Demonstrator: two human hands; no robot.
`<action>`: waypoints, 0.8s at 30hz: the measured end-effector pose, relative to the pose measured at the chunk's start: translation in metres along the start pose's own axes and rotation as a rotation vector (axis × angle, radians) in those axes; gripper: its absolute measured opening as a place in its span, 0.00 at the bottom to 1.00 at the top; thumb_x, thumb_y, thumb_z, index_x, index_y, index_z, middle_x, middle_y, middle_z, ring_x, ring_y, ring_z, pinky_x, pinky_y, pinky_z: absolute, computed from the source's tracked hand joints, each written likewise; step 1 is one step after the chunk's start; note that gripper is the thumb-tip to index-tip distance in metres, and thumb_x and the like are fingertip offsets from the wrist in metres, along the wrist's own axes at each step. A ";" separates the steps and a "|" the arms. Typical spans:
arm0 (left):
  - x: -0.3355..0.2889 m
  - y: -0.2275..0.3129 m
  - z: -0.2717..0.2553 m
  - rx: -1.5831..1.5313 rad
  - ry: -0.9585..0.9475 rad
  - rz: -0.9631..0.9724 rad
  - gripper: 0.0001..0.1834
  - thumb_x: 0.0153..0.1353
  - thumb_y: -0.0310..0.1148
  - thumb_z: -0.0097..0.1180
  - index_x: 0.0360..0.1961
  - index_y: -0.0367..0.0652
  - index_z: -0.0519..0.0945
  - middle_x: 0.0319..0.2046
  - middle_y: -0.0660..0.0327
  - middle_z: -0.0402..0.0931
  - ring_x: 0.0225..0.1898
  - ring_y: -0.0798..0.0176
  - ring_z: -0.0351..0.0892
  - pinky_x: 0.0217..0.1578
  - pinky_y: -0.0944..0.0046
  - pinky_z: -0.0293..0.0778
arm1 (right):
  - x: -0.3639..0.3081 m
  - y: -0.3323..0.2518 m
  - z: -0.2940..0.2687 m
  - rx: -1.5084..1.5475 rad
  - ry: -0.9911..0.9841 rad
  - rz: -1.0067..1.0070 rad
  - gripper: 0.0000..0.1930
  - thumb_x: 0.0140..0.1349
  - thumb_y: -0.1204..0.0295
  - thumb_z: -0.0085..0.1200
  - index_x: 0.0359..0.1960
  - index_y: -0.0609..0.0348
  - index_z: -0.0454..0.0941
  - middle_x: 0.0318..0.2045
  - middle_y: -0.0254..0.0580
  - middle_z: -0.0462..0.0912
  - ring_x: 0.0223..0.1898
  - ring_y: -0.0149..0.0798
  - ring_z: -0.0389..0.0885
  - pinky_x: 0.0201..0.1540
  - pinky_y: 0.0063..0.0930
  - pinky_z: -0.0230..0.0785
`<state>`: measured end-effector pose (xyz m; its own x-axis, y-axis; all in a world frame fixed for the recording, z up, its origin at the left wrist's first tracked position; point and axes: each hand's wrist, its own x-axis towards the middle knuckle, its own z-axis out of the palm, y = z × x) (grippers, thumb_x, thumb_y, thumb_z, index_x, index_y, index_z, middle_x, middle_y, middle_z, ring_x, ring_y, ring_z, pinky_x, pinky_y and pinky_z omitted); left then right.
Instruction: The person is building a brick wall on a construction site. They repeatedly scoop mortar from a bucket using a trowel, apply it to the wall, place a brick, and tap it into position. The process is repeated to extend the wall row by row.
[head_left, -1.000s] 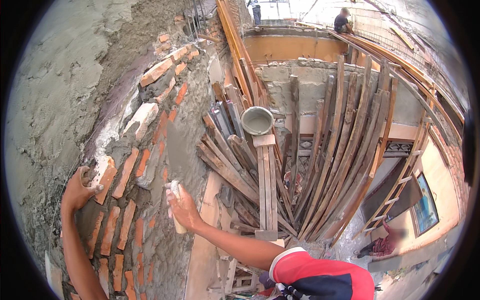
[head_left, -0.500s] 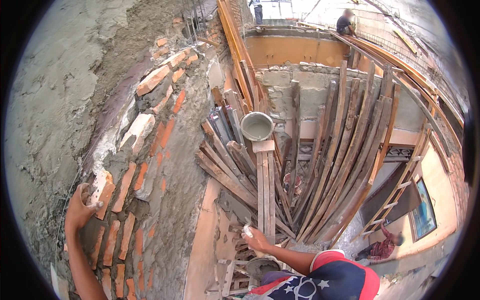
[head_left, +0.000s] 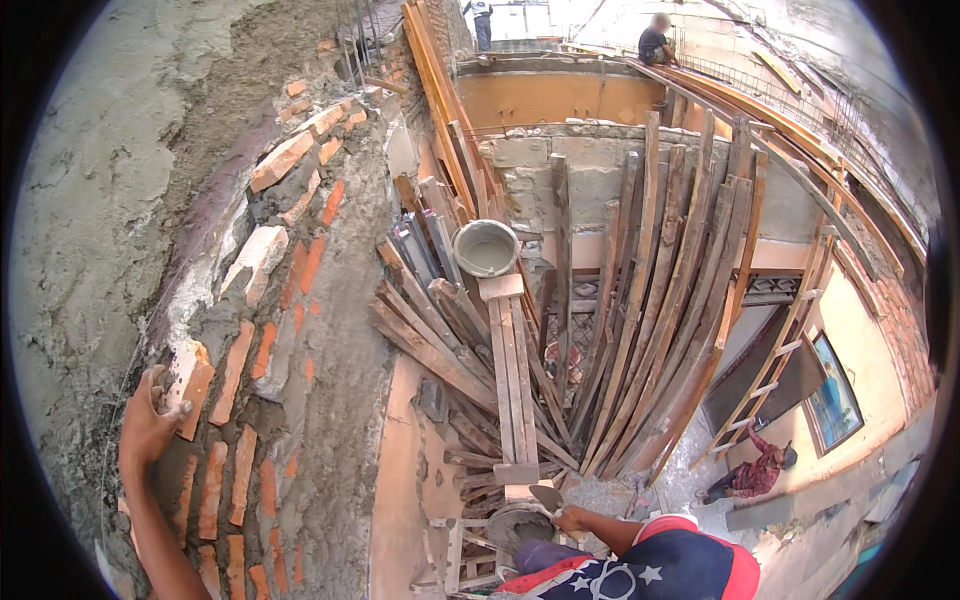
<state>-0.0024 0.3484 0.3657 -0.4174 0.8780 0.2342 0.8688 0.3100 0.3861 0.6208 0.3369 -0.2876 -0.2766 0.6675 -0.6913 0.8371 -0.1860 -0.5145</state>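
My left hand [head_left: 150,418] is curled around the near end of an orange brick [head_left: 200,392] at the top of the brick wall [head_left: 330,420]. White mortar and dust coat part of this brick, and it rests against the rough plastered wall. In my right hand [head_left: 572,518] is the handle of a trowel [head_left: 545,497], its pointed metal blade over a bucket of grey mortar [head_left: 518,528] at the lower middle. My shirt and leg hide part of that bucket. Below my left hand, several bricks lie in courses with wet mortar between them.
A second mortar bucket [head_left: 486,248] stands on a wooden post [head_left: 515,390]. Many long timber planks [head_left: 670,300] lean in the middle. A ladder [head_left: 775,370] and a person in a red shirt [head_left: 760,470] are far below right. Another person [head_left: 655,42] sits at the top.
My right hand has swung the trowel from beside the wall, near the post, down and right to the lower mortar bucket. The left hand stays at the brick. The whole view has shifted slightly.
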 end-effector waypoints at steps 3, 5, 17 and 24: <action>-0.001 -0.003 0.000 -0.015 -0.005 0.024 0.40 0.58 0.26 0.70 0.71 0.40 0.66 0.55 0.40 0.80 0.53 0.52 0.82 0.54 0.56 0.76 | -0.002 0.012 0.016 0.022 -0.001 0.035 0.28 0.62 0.45 0.57 0.34 0.64 0.88 0.29 0.53 0.88 0.31 0.47 0.87 0.39 0.43 0.78; -0.001 -0.002 -0.001 0.009 -0.008 0.040 0.39 0.58 0.25 0.70 0.70 0.40 0.66 0.54 0.39 0.80 0.53 0.52 0.82 0.53 0.56 0.76 | -0.002 0.017 0.024 0.054 -0.003 0.068 0.29 0.62 0.44 0.57 0.34 0.64 0.88 0.29 0.53 0.88 0.30 0.47 0.87 0.39 0.43 0.78; 0.000 0.015 -0.005 0.049 -0.065 0.059 0.38 0.57 0.35 0.73 0.68 0.38 0.71 0.64 0.44 0.75 0.65 0.43 0.76 0.64 0.50 0.72 | -0.003 0.016 0.007 0.017 0.033 0.066 0.27 0.65 0.49 0.55 0.30 0.65 0.88 0.27 0.52 0.87 0.29 0.47 0.87 0.38 0.44 0.78; 0.001 0.004 -0.009 0.111 -0.115 0.008 0.39 0.58 0.38 0.72 0.70 0.43 0.71 0.66 0.47 0.74 0.66 0.45 0.75 0.67 0.51 0.69 | 0.006 -0.032 -0.005 0.418 -0.091 0.141 0.20 0.68 0.59 0.56 0.42 0.70 0.82 0.30 0.47 0.87 0.25 0.41 0.84 0.27 0.40 0.76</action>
<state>-0.0017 0.3471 0.3753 -0.3820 0.9149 0.1306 0.8989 0.3350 0.2825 0.5942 0.3505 -0.2729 -0.2300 0.5520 -0.8015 0.6118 -0.5584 -0.5602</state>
